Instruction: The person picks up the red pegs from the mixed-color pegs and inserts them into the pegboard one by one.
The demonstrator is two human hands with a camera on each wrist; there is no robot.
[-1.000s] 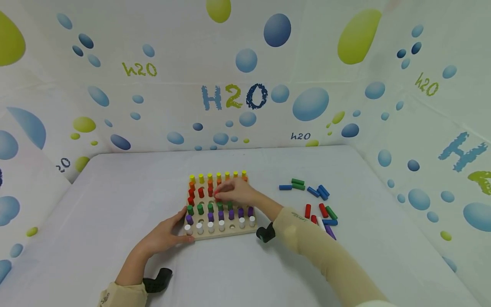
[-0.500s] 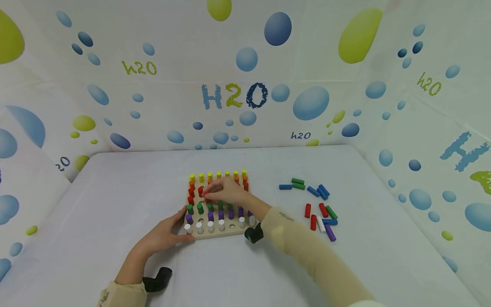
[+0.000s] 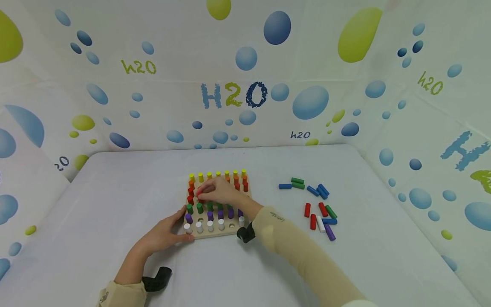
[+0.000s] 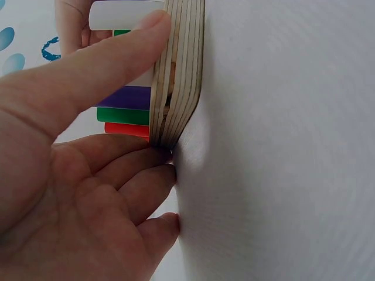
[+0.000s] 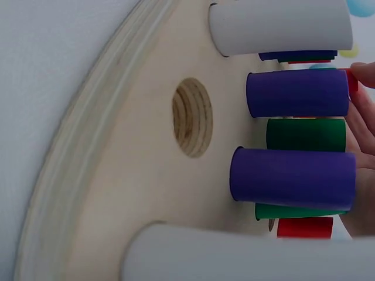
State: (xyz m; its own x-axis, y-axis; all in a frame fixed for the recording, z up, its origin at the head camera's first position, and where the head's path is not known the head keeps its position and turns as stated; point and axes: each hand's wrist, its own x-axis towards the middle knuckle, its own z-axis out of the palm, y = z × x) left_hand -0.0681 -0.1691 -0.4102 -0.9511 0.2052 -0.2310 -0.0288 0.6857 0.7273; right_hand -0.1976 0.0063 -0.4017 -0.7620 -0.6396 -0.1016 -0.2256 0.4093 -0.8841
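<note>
A wooden pegboard (image 3: 232, 233) stands on the white table, with rows of yellow, orange, red, green, purple and white pegs upright in its holes. My left hand (image 3: 165, 233) grips its near left corner, the thumb on the front edge and the fingers along the left side. In the left wrist view the thumb lies against the layered board edge (image 4: 184, 64). Over the left part of the red rows, my right hand (image 3: 220, 191) pinches a red peg (image 3: 200, 194) between thumb and fingertips. The right hand covers several pegs behind it.
Loose blue pegs (image 3: 323, 191) and green pegs (image 3: 297, 186) lie right of the board. Nearer are red pegs (image 3: 307, 210), a white peg (image 3: 320, 224) and a purple peg (image 3: 330, 232). A bare hole (image 5: 192, 117) shows among the white pegs.
My right hand has moved left across the red rows, uncovering red and orange pegs at the board's right side. The left hand has stayed at the corner.
</note>
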